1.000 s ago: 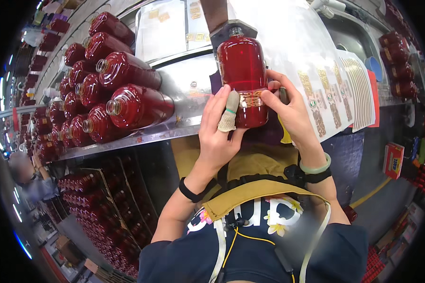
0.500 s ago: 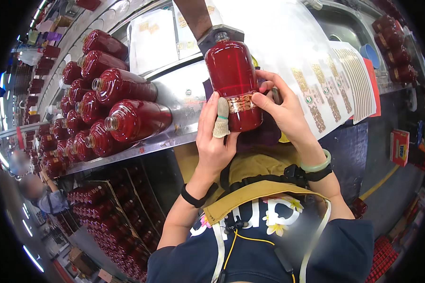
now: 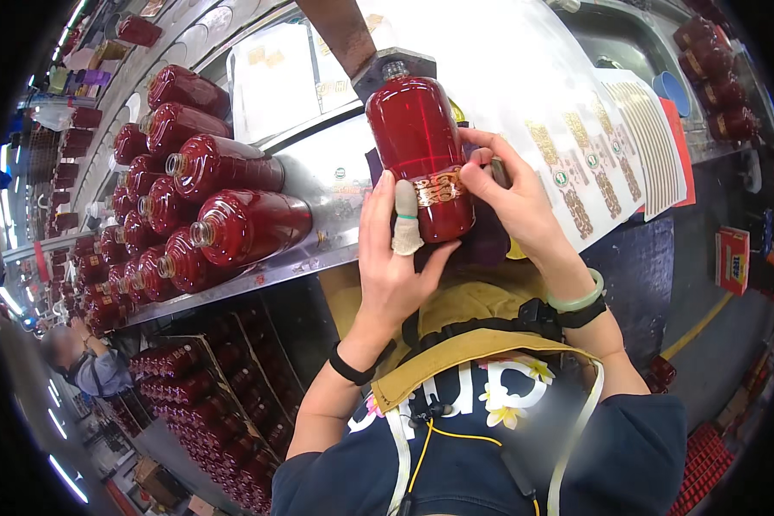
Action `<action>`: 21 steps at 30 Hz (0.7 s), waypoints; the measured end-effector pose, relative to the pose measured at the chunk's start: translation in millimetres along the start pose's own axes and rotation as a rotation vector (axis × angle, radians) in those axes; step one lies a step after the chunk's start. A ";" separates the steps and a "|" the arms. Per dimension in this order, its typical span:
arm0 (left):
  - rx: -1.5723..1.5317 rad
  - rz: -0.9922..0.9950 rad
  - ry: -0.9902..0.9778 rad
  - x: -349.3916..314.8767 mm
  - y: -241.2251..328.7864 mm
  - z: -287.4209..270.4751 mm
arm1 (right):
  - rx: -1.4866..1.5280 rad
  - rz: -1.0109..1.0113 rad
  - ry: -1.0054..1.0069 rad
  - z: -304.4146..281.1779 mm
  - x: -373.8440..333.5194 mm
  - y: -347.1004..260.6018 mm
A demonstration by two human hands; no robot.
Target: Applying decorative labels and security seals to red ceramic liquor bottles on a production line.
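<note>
A large deep-red glass bottle (image 3: 414, 120) lies before me, its open neck pointing away against a dark metal holder (image 3: 371, 76). A gold patterned label (image 3: 439, 189) bands it near the base. My left hand (image 3: 389, 271) grips the left side, long fingers along the glass and thumb at the base. One of its fingers wears a grey-white fabric finger sleeve (image 3: 406, 215). From the right, my right hand (image 3: 518, 193) holds the bottle, its thumb at the label's right end and its fingers curled. What lies beneath the bottle is mostly hidden; some dark purple cloth shows.
Several similar red bottles (image 3: 254, 228) lie on the metal bench to the left. Right of my hands are sheets of gold labels (image 3: 576, 168) and a striped sheet (image 3: 649, 142). A sink (image 3: 632, 43) and a blue cup (image 3: 672, 95) stand far right. Another person (image 3: 99, 370) is at the far left.
My left thumb has spread farther out along the bottle's base. My right thumb has shifted slightly at the label's end. The whole view has moved a little.
</note>
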State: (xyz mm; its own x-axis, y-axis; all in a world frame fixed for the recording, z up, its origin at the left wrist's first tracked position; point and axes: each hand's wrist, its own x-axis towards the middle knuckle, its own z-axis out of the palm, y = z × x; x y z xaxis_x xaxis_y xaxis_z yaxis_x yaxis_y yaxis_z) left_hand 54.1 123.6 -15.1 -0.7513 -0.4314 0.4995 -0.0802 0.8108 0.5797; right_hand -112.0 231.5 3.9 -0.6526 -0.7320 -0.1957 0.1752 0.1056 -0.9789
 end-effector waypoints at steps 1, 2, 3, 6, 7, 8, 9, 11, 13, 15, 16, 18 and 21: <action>0.045 0.005 -0.037 2.4 4.8 -2.2 | 0.057 0.031 -0.016 -0.7 -0.6 -4.0; 0.090 0.010 -0.073 4.0 8.2 -2.7 | 0.113 0.062 -0.032 -1.6 -1.4 -7.1; 0.111 0.011 -0.086 4.5 10.1 -1.4 | 0.116 0.062 -0.034 -2.5 -2.4 -8.8; 0.242 -0.019 -0.119 11.2 24.6 0.3 | 0.084 0.055 -0.094 -9.2 -4.8 -7.3; 0.266 -0.024 -0.108 13.3 27.9 2.9 | 0.145 0.051 -0.095 -12.2 -4.9 -2.6; 0.265 -0.023 -0.108 15.2 30.6 5.0 | 0.206 0.046 -0.096 -13.9 -4.7 -0.4; 0.308 -0.040 -0.109 16.2 32.6 6.7 | 0.208 0.047 -0.099 -13.4 -5.1 -0.3; 0.387 -0.071 -0.123 22.0 39.2 7.6 | 0.452 0.060 -0.076 -11.0 -6.4 -2.0; 0.435 -0.072 -0.122 24.5 42.9 11.0 | 0.385 0.028 0.035 -6.8 -5.7 -5.3; 0.484 -0.073 -0.120 26.0 45.4 13.4 | 0.318 -0.005 0.144 -7.6 -4.0 -3.5; 0.496 -0.074 -0.116 26.6 46.3 14.3 | 0.262 -0.073 0.195 -10.7 -1.4 1.4; 0.511 -0.076 -0.111 26.7 46.6 14.7 | 0.207 -0.141 0.243 -10.4 -0.2 1.9; 0.360 -0.107 -0.031 21.4 39.8 14.0 | 0.090 -0.301 0.226 4.0 -5.1 -9.0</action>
State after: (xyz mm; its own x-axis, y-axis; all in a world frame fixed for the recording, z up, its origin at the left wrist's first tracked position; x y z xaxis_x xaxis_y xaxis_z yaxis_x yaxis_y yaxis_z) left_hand 25.7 152.1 9.6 -0.7452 -0.5136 0.4253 -0.3807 0.8513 0.3611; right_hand -107.3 231.6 13.9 -0.8291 -0.5531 0.0818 0.0084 -0.1587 -0.9873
